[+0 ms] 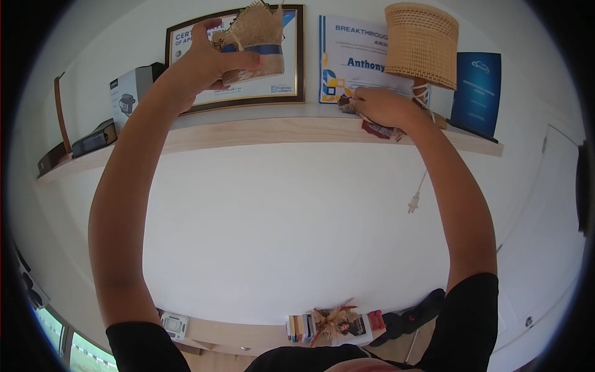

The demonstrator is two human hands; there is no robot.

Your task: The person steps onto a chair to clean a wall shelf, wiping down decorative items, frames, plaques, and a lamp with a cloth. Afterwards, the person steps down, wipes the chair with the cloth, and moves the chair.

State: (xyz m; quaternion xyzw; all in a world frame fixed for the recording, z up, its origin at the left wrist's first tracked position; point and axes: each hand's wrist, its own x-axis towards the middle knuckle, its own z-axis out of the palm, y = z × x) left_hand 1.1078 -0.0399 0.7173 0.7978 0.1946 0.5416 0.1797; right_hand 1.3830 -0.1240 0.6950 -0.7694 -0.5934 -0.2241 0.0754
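Observation:
My left hand is raised above the wall shelf, closed around a burlap-wrapped pot with a blue ribbon band. The pot is in front of a framed certificate and covers part of it. My right hand rests on the shelf, bent over a crumpled red and grey cloth that hangs slightly over the front edge. Part of the cloth is hidden beneath the fingers. A woven lamp stands just behind and above this hand.
An award sheet and a blue plaque stand on the shelf. At its left are a boxed item and a dark case. A white plug dangles below. Books and dried flowers sit lower down.

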